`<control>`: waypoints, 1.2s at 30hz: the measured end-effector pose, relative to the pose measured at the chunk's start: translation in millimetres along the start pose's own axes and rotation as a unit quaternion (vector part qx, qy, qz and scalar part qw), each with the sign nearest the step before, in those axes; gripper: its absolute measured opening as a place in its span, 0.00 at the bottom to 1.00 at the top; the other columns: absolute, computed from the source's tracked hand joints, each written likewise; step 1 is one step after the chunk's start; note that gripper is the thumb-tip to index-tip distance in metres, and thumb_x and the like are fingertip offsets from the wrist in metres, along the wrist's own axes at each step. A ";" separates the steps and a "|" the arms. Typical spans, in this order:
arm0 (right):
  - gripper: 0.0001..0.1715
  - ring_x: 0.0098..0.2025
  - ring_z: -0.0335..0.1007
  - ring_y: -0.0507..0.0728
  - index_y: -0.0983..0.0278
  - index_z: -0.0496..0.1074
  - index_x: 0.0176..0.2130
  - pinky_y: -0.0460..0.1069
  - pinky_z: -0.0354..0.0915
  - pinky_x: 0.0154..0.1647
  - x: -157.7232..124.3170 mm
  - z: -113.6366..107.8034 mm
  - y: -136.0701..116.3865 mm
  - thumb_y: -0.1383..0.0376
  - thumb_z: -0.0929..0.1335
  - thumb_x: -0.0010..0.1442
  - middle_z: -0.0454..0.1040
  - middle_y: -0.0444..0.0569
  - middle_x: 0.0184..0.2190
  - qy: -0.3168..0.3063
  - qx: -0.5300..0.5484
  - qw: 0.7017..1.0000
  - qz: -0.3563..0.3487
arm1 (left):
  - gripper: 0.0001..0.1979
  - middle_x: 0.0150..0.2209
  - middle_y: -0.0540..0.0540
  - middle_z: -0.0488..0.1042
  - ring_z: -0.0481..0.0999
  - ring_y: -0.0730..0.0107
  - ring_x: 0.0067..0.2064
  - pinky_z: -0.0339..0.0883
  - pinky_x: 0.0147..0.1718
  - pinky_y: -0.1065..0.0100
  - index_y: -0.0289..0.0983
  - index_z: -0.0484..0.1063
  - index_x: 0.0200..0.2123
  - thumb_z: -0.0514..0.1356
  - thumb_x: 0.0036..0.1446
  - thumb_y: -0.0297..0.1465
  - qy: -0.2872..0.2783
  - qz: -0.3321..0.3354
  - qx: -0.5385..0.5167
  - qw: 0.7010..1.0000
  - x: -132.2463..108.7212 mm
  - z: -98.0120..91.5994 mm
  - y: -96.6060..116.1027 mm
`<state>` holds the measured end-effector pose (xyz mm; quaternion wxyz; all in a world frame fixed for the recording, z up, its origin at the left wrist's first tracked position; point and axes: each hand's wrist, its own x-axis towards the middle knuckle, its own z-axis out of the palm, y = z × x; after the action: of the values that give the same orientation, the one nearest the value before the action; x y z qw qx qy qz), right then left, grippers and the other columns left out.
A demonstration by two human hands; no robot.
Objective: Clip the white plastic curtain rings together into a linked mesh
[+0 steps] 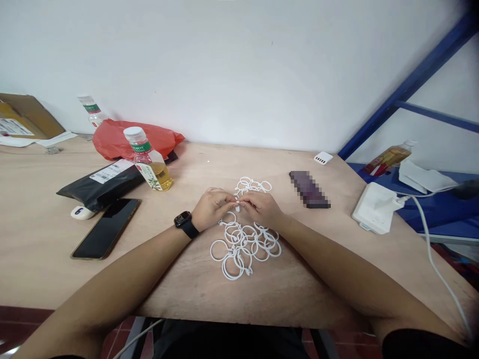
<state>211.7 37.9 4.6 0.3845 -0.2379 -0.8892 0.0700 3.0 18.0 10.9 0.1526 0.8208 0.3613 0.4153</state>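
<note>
bare left forearm [127, 273] crosses the lower left, leading to the left hand [214, 207], which pinches a small white plastic piece [237, 207], partly hidden at frame center, together with the right hand [265, 209]. a loose pinch could drop it among the white plastic rings [244, 243] below, whose overlaps might snag.

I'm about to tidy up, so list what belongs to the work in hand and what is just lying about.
Likely in use:
- white piece held by left hand and right hand
- white rings

Apparently just lying about:
- left phone
- pixelated slab
- black parcel
- red bag
- bottles
- white hub
- corded block
- carton
</note>
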 end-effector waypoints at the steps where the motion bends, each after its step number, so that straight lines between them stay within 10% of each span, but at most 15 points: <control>1: 0.08 0.34 0.75 0.54 0.62 0.73 0.39 0.48 0.68 0.36 0.1 0.4 -0.3 0.67 0.64 0.66 0.80 0.47 0.32 0.000 0.001 1.000 0.005 | 0.11 0.32 0.48 0.81 0.78 0.69 0.34 0.68 0.41 0.65 0.38 0.77 0.32 0.61 0.62 0.38 -0.001 -0.005 -0.005 1.000 0.3 0.4 -0.3; 8: 0.09 0.38 0.76 0.55 0.61 0.74 0.41 0.49 0.69 0.40 -1.6 -5.2 7.5 0.66 0.64 0.67 0.80 0.48 0.35 0.081 -0.078 0.992 0.056 | 0.10 0.36 0.46 0.80 0.78 0.67 0.37 0.68 0.41 0.65 0.37 0.76 0.37 0.62 0.60 0.39 -0.025 -0.034 0.001 0.999 3.0 -11.1 -3.6; 16: 0.08 0.36 0.75 0.56 0.61 0.75 0.40 0.49 0.66 0.37 -4.4 -7.9 23.4 0.66 0.65 0.66 0.80 0.48 0.34 0.090 -0.154 0.980 0.087 | 0.14 0.30 0.49 0.76 0.75 0.66 0.36 0.62 0.41 0.65 0.38 0.74 0.28 0.65 0.52 0.43 -0.207 0.011 0.143 0.968 1.5 -24.3 -2.7; 28: 0.07 0.31 0.73 0.54 0.60 0.76 0.39 0.49 0.68 0.35 -1.5 -5.4 10.4 0.66 0.66 0.63 0.79 0.47 0.32 0.106 -0.030 0.990 0.092 | 0.05 0.31 0.48 0.77 0.75 0.68 0.34 0.63 0.38 0.66 0.37 0.72 0.31 0.59 0.60 0.30 -0.128 0.006 0.115 0.985 0.0 -10.7 -13.9; 36: 0.10 0.25 0.66 0.50 0.63 0.75 0.40 0.46 0.63 0.29 1.9 -4.4 1.1 0.60 0.70 0.60 0.78 0.46 0.30 -0.015 0.031 0.999 0.036 | 0.08 0.32 0.48 0.79 0.75 0.69 0.33 0.63 0.38 0.65 0.37 0.74 0.35 0.58 0.64 0.34 -0.036 0.048 0.087 0.994 0.4 -7.7 -6.6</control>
<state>214.1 39.6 8.6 0.3751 -0.2564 -0.8834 0.1146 -6.1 22.5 12.2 0.0732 0.8617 0.3504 0.3596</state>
